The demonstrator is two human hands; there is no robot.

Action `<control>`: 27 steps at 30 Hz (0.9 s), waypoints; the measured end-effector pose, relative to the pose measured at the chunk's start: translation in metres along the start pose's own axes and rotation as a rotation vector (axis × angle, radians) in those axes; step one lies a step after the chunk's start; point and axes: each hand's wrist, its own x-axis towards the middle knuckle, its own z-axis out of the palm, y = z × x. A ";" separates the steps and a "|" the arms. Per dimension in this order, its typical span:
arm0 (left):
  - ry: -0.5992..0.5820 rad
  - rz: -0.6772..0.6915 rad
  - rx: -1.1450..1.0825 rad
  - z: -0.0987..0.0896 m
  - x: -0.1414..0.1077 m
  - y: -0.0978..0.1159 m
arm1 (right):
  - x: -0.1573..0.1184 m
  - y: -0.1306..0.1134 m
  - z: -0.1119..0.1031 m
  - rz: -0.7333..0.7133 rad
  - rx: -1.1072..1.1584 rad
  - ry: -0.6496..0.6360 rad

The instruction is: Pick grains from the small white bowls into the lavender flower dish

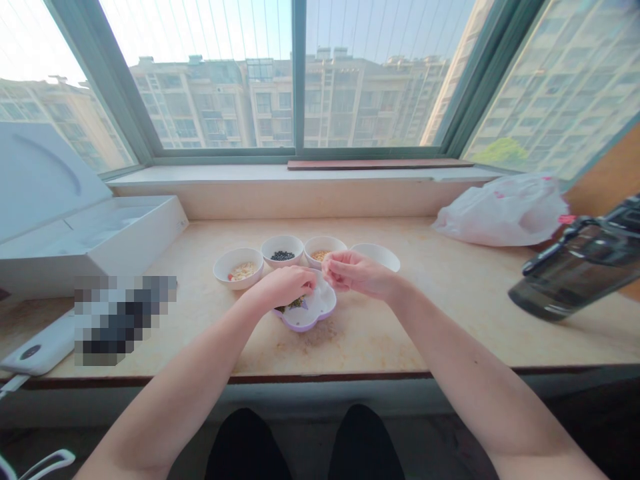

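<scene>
My left hand [285, 287] is curled down over a white flower-shaped dish with a lilac rim [320, 308], its fingertips at the dish's upper part. Dark green food [293, 305] shows under that hand, and the fingers hide most of the dish's inside. My right hand [355, 275] hangs just above the dish, with its fingers curled toward the thumb and nothing visible in them. Behind the hands stand several small white bowls: pale flakes in one [238, 268], black seeds in another [282, 251], golden grains in a third [325, 250]. A further white bowl [376, 257] sits partly behind my right hand.
The hands are over a beige stone counter [350, 347] below a window ledge. A white box [85, 220] stands at the left, with a white power bank [37, 343] and a pixelated object [125, 320] in front. A plastic bag [503, 213] and dark bottle [580, 267] are at the right.
</scene>
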 end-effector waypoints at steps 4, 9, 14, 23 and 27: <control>-0.003 -0.004 0.023 0.000 0.000 0.004 | -0.001 0.001 -0.002 -0.008 0.010 0.012; -0.001 -0.002 0.046 0.004 0.001 0.001 | -0.001 0.001 0.000 -0.006 0.036 0.021; 0.127 0.003 -0.063 0.008 0.001 -0.004 | 0.000 -0.001 0.001 -0.015 0.024 0.100; 0.229 -0.087 -0.790 -0.005 -0.002 0.010 | 0.001 -0.005 -0.029 -0.035 -1.002 0.966; 0.178 -0.031 -1.118 -0.008 -0.004 0.012 | -0.006 -0.007 -0.042 0.301 -1.310 1.069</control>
